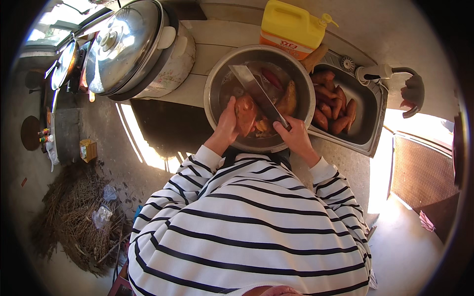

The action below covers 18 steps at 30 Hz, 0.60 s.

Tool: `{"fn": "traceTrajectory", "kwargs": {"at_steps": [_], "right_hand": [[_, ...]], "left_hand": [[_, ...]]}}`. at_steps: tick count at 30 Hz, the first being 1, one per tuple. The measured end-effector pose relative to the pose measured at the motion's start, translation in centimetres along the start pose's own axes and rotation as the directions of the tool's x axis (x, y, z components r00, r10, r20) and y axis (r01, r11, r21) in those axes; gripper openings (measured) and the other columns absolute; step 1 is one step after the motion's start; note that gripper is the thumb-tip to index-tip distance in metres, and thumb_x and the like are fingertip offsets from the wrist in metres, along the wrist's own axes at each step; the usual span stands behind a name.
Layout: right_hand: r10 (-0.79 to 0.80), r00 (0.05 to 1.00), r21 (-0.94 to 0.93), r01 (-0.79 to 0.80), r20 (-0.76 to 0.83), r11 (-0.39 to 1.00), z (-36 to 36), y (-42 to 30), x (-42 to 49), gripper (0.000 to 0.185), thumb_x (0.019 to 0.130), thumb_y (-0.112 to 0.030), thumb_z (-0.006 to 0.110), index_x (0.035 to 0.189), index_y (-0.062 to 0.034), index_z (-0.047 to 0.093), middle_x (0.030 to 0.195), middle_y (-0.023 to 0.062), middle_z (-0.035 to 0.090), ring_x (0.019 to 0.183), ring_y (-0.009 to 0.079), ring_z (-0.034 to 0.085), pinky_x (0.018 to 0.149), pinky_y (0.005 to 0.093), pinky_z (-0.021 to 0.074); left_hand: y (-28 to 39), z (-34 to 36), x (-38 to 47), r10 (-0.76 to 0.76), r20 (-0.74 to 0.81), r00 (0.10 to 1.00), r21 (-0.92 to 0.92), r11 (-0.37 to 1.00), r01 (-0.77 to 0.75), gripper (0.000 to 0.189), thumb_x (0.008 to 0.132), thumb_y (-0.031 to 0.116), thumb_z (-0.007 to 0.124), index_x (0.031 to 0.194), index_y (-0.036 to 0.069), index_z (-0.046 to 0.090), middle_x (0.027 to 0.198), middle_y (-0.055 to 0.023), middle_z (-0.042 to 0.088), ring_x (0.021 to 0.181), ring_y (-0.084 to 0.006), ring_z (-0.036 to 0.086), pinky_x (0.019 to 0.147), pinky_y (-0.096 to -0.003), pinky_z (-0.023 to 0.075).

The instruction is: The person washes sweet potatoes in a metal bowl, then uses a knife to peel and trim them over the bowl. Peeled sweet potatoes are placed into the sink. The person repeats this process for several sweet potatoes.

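My left hand [226,124] grips a large reddish sweet potato [246,115] over a round metal basin [210,107]. In my right hand [294,137] is the handle of a kitchen knife [259,94], whose broad blade points up and to the left across the basin. The blade passes close to the sweet potato's right side; whether they touch I cannot tell. Murky water fills the lower part of the basin. A dark red sweet potato [272,78] and a yellowish-brown one [288,99] lie in it, with orange cut pieces [262,125] near my left hand.
Right of the basin, a steel sink [364,137] holds several sweet potatoes [335,105] beneath a faucet [374,73]. A yellow jug with a pump [292,24] stands behind. At left is a large lidded pot [126,48]. Dry brushwood [81,218] lies on the floor.
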State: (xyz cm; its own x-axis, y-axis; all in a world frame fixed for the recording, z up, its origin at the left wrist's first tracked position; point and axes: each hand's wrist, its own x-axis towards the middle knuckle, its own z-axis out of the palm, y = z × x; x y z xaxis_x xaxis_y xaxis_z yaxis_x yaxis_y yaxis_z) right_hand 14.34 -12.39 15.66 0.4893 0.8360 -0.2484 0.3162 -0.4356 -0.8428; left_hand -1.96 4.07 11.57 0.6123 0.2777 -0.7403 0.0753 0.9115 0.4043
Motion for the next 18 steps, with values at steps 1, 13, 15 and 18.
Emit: {"fn": "traceTrajectory", "kwargs": {"at_steps": [1,13,15,18], "right_hand": [[-0.006,1.0,0.0,0.006,-0.002,1.0,0.0,0.1,0.0,0.031,0.09,-0.027,0.067,0.088,0.0046,0.066,0.067,0.0203,0.062,0.056,0.0278,0.059,0.058,0.039,0.0472],[0.103,0.983,0.129,-0.083,-0.151,0.988,2.0,0.3,0.7,0.03,0.086,-0.026,0.078,0.093,0.001,0.068,0.071,0.0038,0.063,0.065,0.0088,0.053,0.063,0.0279,0.046],[0.103,0.977,0.156,-0.074,-0.184,0.985,2.9,-0.5,1.4,0.031,0.084,-0.025,0.081,0.092,0.001,0.067,0.073,0.0008,0.064,0.068,0.0067,0.052,0.065,0.0262,0.0463],[0.058,0.972,0.241,-0.001,-0.23,0.97,3.9,-1.2,2.2,0.033,0.083,-0.025,0.083,0.09,0.0008,0.063,0.075,0.0025,0.067,0.069,0.0069,0.054,0.066,0.0263,0.0474]], "left_hand": [[0.1,0.1,0.0,-0.006,-0.009,1.0,-0.009,1.0,0.006,0.064,0.102,0.062,0.036,0.126,0.007,0.057,0.105,-0.0129,0.067,0.081,-0.0316,0.068,0.067,-0.0437,0.0575],[-0.6,-0.4,1.4,0.138,0.086,0.987,-0.158,0.98,-0.124,0.052,0.108,0.045,0.034,0.137,0.004,0.049,0.13,-0.0132,0.06,0.116,-0.0287,0.061,0.1,-0.0466,0.049],[-0.2,0.5,0.8,0.132,0.094,0.987,-0.161,0.98,-0.116,0.049,0.109,0.042,0.034,0.136,0.004,0.05,0.13,-0.0112,0.06,0.118,-0.0243,0.061,0.102,-0.0418,0.0488],[-0.3,1.1,0.5,0.148,0.076,0.986,-0.133,0.982,-0.138,0.049,0.109,0.043,0.034,0.136,0.004,0.049,0.132,-0.0113,0.06,0.119,-0.0245,0.061,0.102,-0.0421,0.0489]]}}
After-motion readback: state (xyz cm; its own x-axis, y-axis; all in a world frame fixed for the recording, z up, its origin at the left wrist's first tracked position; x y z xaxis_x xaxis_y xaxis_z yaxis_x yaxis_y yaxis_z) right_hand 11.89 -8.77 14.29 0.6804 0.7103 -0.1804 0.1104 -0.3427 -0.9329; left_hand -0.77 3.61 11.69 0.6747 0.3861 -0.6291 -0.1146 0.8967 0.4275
